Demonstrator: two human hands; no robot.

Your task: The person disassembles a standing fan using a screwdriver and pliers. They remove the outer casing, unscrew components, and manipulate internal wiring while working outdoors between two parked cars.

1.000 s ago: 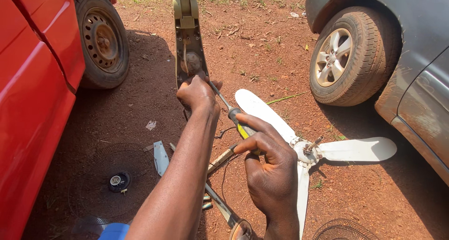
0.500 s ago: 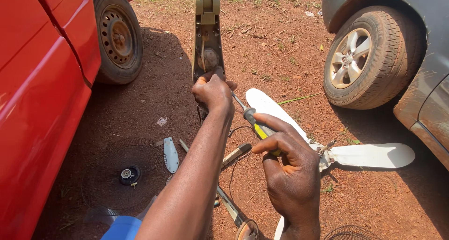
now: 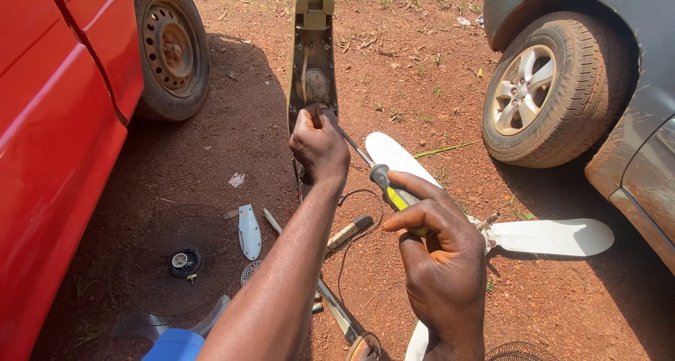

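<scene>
At frame centre, left hand [image 3: 320, 146] clenches the fan housing [image 3: 311, 59]; right hand [image 3: 439, 252] grips the screwdriver [image 3: 376, 175]. Keep shaft aligned, tip seated, housing steady above the fan blade [image 3: 552, 236].

Parked cars: two, one red [image 3: 49, 157], one grey [image 3: 633, 66]
Rubber wheels: two
White plastic fan blades: three
Round wire fan grilles: two
</scene>
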